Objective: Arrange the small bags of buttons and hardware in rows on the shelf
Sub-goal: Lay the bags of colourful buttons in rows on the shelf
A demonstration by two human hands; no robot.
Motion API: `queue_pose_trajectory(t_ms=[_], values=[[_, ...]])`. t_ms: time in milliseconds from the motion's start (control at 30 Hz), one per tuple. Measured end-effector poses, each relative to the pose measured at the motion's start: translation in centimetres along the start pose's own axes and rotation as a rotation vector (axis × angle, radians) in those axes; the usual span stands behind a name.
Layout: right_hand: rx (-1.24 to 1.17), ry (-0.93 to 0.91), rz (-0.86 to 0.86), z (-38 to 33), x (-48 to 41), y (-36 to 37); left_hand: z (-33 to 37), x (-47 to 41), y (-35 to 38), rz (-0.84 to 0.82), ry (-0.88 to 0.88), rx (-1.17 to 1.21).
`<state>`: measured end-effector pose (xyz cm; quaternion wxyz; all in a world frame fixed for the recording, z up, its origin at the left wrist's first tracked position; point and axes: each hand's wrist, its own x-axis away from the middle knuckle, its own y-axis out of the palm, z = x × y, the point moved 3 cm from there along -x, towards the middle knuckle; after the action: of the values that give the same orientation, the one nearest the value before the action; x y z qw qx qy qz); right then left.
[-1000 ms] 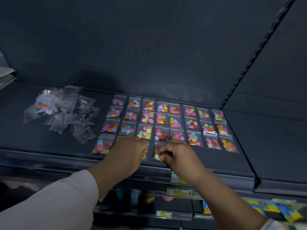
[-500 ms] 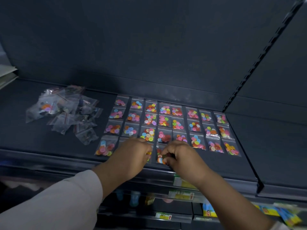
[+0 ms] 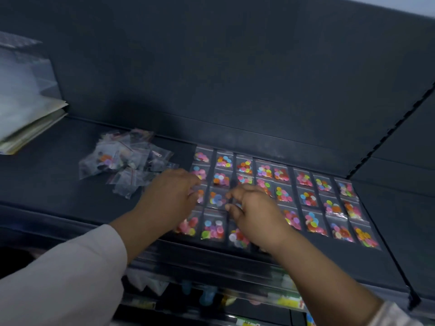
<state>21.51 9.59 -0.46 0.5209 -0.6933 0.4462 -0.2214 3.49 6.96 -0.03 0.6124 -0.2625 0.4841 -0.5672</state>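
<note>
Left hand (image 3: pixel 171 198) curled over button bags (image 3: pixel 283 194), grip hidden. Right hand (image 3: pixel 256 215) likewise bent, pinch unclear. Unsorted pile (image 3: pixel 122 161) just left of left hand. Risk: wrists dragging front row, skewing rows or pushing bags off shelf (image 3: pixel 47 189) edge.

The shelf (image 3: pixel 70 191) is dark slate grey. The bags (image 3: pixel 310 222) are clear, their buttons (image 3: pixel 264 171) pink, yellow, blue, orange and green. My sleeve (image 3: pixel 70 274) is pale beige.

no legible text, price labels (image 3: pixel 286 300) blurred
</note>
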Motion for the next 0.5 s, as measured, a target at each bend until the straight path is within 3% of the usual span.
queue_pose_trajectory(t_ms=[500], values=[[0.061, -0.159, -0.118, -12.9, -14.4, 7.6, -17.6, 0.0, -7.8, 0.042, -0.362, -0.128]])
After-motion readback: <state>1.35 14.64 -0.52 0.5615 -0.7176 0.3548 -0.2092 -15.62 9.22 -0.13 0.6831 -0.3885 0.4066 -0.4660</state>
